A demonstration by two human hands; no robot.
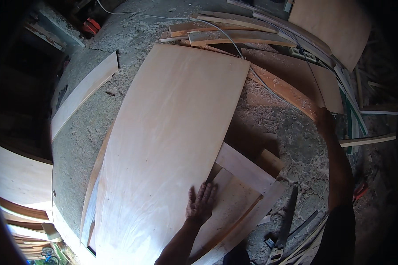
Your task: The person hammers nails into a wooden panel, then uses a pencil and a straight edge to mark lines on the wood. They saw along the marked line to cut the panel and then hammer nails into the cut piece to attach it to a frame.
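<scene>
A large pale plywood sheet [163,115] stretches from the lower edge to the upper middle. My left hand [201,202] rests flat on its right edge, fingers spread and pointing away from me. Under that edge is a wooden frame [247,168] with a recessed panel, partly covered by the sheet. Out to the right, my right hand [325,121] is closed in shadow beside the end of an orange-brown plank [287,88] strewn with shavings. A thin dark cable [313,75] runs down into this hand; its fingers are hard to make out.
A handsaw [287,216] lies at lower right by thin wood strips. Curved boards [239,37] are stacked at the far side, with a grey cable [227,35] across them. Another plywood panel [331,26] stands at far right. A curved board [86,95] lies left on the concrete floor.
</scene>
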